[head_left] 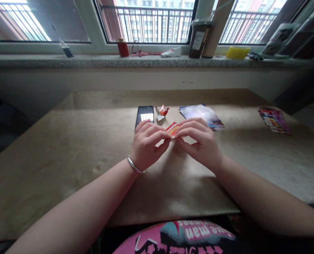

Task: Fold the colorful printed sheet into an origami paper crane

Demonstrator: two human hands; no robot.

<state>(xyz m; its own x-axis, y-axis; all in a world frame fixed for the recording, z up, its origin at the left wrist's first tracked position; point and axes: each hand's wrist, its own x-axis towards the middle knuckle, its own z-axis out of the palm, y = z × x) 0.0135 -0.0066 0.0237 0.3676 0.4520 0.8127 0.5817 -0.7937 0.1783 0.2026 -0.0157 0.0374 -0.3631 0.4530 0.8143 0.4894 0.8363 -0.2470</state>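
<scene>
in your hands there is a small red and yellow piece of paper [173, 127], held just above the middle of the table [67, 158], and it seems to be partly folded. one folded paper bird [162, 112] is already complete in shape and stands on the table beyond it, beside the phone [145, 113]. your piece does not yet have such a shape, so i judge that some folding is left, but how many folds i cannot tell. your left hand [147, 143] grasps the near left edge between thumb and forefinger, with the other fingers bent loosely above. your right hand [202, 143] pinches the right side in the same manner, and the fingertips of both hands almost meet. neither hand is released, and neither is clenched into a fist. behind your right hand lie some glossy sheets [203, 114], apart from the piece.
</scene>
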